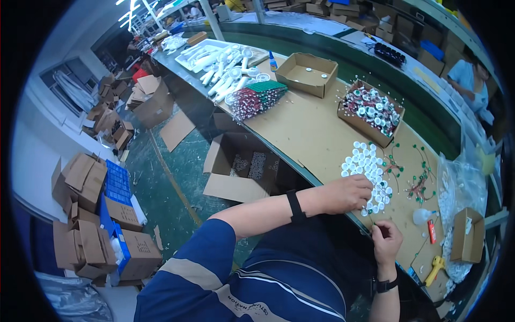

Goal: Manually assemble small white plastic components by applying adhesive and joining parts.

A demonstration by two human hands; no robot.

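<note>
My left hand (348,193) lies over the edge of a cluster of small white round caps (360,161) on the bench, its fingers curled together. Whatever those fingers hold, if anything, is hidden. Nearer the bench's front edge, my right hand (387,240) is closed in a pinch on a thin wire (373,219) that runs up toward the caps. A small green bit shows near the wire's upper end. Thin red wires with green ends (418,188) lie in loose bunches to the right of the caps.
Behind the caps stands a carton (375,138) of white parts on wires. Farther left are another carton (303,88), a wire bundle (257,101) and white handheld fan parts (230,70). At right lie a squeeze bottle (422,216), red tube (432,232) and yellow tool (435,270).
</note>
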